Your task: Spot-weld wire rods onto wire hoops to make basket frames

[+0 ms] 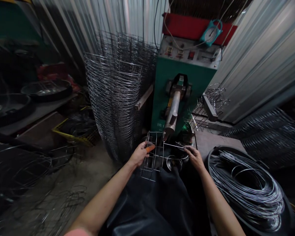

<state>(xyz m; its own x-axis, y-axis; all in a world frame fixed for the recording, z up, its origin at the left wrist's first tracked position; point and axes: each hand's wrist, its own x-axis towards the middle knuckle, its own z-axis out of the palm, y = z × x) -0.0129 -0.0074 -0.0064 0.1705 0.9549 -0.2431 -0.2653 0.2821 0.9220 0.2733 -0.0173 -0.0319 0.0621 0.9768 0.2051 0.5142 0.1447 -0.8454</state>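
At the far left we saw dark round pans (48, 89) resting on a low surface (39, 111), and nearer to us loose wire hoops (27, 167) lay scattered over the floor. A yellow crate (75, 136) sat just beyond them, beside a tall stack of wire frames (114, 95) that rose against the corrugated metal wall.

Our left hand (140, 153) was closed around the left edge of a small wire rack (152, 154), with an orange cover on the thumb (150, 148). The rack stood nearly upright over our dark apron (157, 203), its top just beneath the metal arm (173, 111) that jutted forward and down from the green machine (184, 82). That machine carried a pale control panel and a red top with a teal gauge (212, 32) hanging on it.

Our right hand (194, 156) pinched the end of a thin wire rod (173, 146), which ran leftward to meet the rack near the tip of the arm. A small shiny bowl-like piece (173, 161) sat between the two hands, though we could not tell what it was.

Further right, more finished wire racks (208, 101) lay heaped beside the machine. Near our right forearm, a large coil of bright wire (248, 190) filled a dark round tub (288, 213), and more wire mesh (267, 134) was piled against the wall beyond it.
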